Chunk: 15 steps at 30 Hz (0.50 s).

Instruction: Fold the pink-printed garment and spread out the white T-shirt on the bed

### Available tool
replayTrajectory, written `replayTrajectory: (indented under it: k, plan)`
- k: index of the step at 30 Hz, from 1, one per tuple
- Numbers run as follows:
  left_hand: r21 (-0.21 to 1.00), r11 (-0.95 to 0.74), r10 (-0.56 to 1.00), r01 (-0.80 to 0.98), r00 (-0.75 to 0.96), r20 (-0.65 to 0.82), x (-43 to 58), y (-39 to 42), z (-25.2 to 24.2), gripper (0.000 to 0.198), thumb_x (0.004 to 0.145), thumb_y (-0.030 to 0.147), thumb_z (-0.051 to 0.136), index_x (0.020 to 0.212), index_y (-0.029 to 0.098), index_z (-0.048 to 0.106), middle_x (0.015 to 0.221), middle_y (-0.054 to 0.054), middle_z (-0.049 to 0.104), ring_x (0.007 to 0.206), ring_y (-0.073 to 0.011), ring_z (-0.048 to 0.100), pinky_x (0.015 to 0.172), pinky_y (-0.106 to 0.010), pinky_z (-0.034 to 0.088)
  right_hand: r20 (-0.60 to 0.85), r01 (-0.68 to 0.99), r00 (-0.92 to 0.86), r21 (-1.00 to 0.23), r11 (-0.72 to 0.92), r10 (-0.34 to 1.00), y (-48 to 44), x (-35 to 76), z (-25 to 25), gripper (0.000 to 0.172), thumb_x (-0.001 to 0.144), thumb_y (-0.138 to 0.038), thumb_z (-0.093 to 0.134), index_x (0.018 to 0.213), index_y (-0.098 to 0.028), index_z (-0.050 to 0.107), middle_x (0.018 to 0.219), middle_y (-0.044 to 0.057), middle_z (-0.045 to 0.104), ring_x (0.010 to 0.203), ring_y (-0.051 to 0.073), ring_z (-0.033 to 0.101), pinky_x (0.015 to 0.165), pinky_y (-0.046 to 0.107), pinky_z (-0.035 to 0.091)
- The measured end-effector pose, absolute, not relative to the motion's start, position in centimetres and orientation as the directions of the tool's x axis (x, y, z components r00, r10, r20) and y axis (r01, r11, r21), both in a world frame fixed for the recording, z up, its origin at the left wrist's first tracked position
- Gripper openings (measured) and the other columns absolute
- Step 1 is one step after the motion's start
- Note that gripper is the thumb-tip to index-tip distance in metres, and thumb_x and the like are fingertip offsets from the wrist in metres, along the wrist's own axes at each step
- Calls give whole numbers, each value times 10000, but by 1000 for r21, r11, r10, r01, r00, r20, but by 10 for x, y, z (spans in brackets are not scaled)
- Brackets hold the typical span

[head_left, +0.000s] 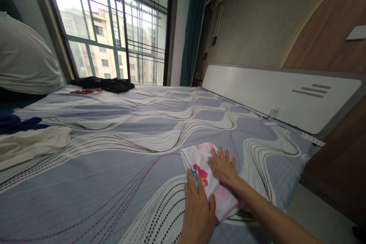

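Nearest the viewer, the left hand (198, 207) is laid flat, fingers (192, 185) extended and together, on the near end of a folded pink-and-white cloth (204, 173) bearing a magenta flower print; nothing is gripped. Just beyond, the right hand (223, 166) is pressed palm-down on the cloth's right side, fingers spread narrowly, likewise holding nothing. The cloth is seen lying on the bed (128, 152), near its right edge, upon a grey sheet with wavy lines. Smoothing is judged best done with even pressure outward from the fold, so that the edges are kept aligned. Farther left, a white garment (31, 143) is shown; farthest, dark clothing (105, 84) below the window (114, 26)
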<state>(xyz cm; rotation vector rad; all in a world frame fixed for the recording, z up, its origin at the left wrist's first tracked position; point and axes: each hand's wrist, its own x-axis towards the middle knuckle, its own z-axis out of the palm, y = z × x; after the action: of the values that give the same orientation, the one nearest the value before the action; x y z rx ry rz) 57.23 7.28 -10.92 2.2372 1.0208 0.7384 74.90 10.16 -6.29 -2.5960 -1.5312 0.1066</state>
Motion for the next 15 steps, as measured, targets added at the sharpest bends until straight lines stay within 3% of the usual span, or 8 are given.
replayTrajectory:
  k: [3,7,11,15]
  plan:
    - [610,-594,783,524,553,286,574,75,-114,623,960,342,292,1511,78,170,1603,-182,106,1473,-302,-71,1170,-629,145,84,912,403,-117,-392,911,109,733,-65,615,967,-578,229,1530,-355,126,1633,43,6,1462,395,-35,1094,701,84]
    - [584,-601,794,545,491,359,579,75,-126,636,956,273,275,1516,56,64,1601,-214,29,1480,-287,-23,1165,-557,254,-73,933,318,-151,-326,945,116,713,-72,657,917,-702,172,1512,-424,134,1630,-9,66,1464,387,-33,1084,714,48]
    - [522,-628,776,577,508,373,582,75,-130,708,875,207,367,1496,-13,108,1598,-234,22,1482,-313,13,1169,-533,259,-41,923,336,-184,-338,941,117,710,-79,665,907,-718,155,1509,-436,133,1630,-23,72,1467,370,-40,1088,705,24]
    - [508,-620,778,598,553,299,580,73,-121,759,855,277,419,1488,-34,138,1597,-223,48,1481,-319,-13,1189,-518,216,-33,925,344,-160,-345,938,116,710,-80,703,878,-756,205,1504,-443,144,1629,-13,87,1465,376,-29,1070,722,24]
